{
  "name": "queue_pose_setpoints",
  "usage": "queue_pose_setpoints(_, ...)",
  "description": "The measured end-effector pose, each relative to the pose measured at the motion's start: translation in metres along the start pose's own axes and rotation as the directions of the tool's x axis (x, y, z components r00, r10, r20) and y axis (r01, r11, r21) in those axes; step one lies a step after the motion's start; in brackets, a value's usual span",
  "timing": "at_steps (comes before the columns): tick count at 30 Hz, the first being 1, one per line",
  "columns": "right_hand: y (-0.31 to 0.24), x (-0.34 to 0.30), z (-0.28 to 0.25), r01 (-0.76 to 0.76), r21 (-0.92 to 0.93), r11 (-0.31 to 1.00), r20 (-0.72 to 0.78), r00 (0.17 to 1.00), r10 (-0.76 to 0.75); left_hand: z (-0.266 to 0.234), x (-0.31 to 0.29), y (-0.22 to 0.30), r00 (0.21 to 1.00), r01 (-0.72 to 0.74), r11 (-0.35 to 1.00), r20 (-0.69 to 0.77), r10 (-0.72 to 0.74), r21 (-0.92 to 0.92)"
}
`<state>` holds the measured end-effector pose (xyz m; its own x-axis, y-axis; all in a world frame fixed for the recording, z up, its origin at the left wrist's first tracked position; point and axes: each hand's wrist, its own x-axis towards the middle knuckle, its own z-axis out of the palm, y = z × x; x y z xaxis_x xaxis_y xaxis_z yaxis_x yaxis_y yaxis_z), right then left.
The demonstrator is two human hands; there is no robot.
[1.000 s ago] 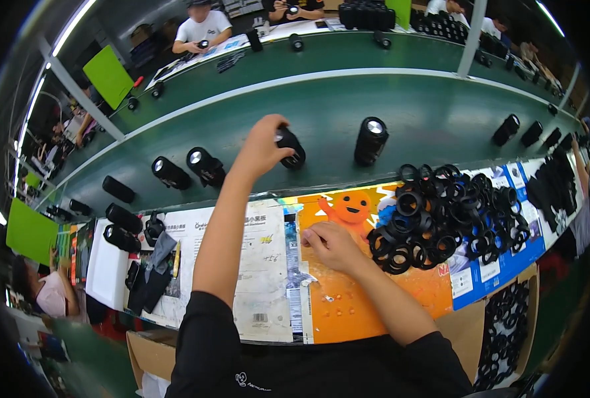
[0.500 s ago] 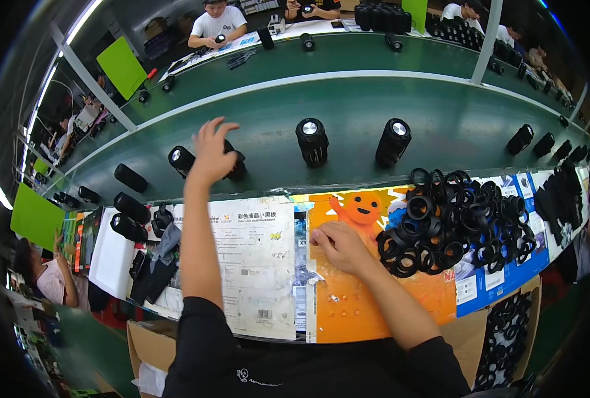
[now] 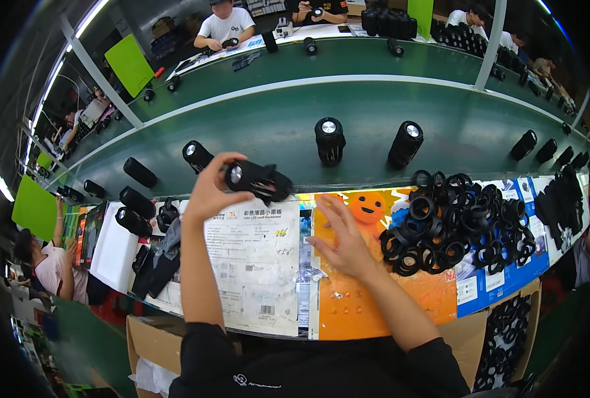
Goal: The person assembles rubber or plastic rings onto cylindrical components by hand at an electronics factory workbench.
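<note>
My left hand [image 3: 210, 191] grips one end of a black cylindrical speaker [image 3: 267, 183] with a round silver end. It is tilted nearly sideways, above the near edge of the green belt and the white printed board [image 3: 252, 265]. My right hand [image 3: 342, 247] hovers over the orange board [image 3: 348, 312], fingers spread, holding nothing. Just to its right lies a heap of black rubber rings [image 3: 434, 229]. Two more speakers, one standing [image 3: 330, 141] and another beside it [image 3: 405, 144], are on the belt past my hands.
A green conveyor belt [image 3: 268, 119] runs across in front of me, with more speakers at both sides. Dark cloth [image 3: 159, 265] and speakers lie at the left end of the bench. Below right, a carton [image 3: 532, 331] holds more rings. Co-workers sit across the belt and at left.
My left hand has taken a speaker off the belt and drawn it toward me, tipping it over. My right hand has gone from closed to spread fingers.
</note>
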<state>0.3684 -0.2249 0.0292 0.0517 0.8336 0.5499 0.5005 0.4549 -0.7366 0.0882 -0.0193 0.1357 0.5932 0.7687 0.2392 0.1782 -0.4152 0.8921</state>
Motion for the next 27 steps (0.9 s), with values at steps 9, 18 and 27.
queue_pose_setpoints(9,-0.004,-0.002,-0.003,-0.204,0.441,0.874,-0.004,0.973,0.229,0.139,-0.047,-0.016,0.960,-0.153,0.767,-0.279,-0.036,-0.624)
queue_pose_setpoints(18,-0.001,-0.016,0.021,-0.362,0.597,0.716,0.159,0.928,0.337,0.167,-0.047,-0.017,0.955,-0.163,0.483,-0.261,-0.144,-0.861)
queue_pose_setpoints(27,-0.013,-0.017,0.035,-0.205,0.322,0.924,0.014,0.977,0.212,0.153,-0.049,-0.023,0.906,-0.365,0.439,-0.422,-0.034,-0.821)
